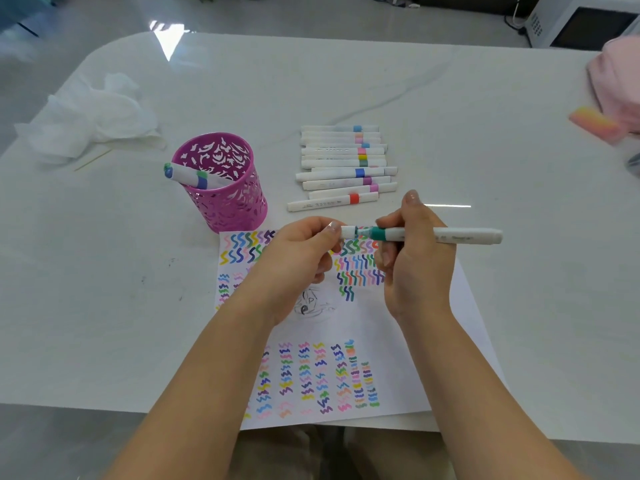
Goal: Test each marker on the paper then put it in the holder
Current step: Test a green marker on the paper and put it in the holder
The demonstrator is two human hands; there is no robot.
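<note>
- Pinching with thumb and forefinger, our left hand [298, 258] holds a small white ribbed cap [349, 232] at the tip end of the marker
- Our right hand [412, 261] curls its fingers round a white plastic marker with a teal band [450, 236], gripping close to the band; the smooth round barrel lies level and sticks out to the right past the hand
- We see cap and teal collar in line and very near each other, held above the paper; we cannot tell whether they touch
- Under both hands lies a flat sheet of white paper [329, 330], covered with rows of short wavy strokes in many colours, and with a faint pencil sketch [311, 303] near its middle
- Left of the paper's far edge stands a magenta round metal holder with cut-out leaf shapes [228, 206]; white markers with blue and green bands [188, 174] lean inside it against its left rim
- Right of the holder, a row of capped white markers with coloured bands [343, 164] lies side by side on the table, the nearest one banded red
- Everything rests on a glossy white table with grey veins [450, 98]
- Far left we find a crumpled white tissue [93, 119] with a thin wooden stick [93, 160] just beside it
</note>
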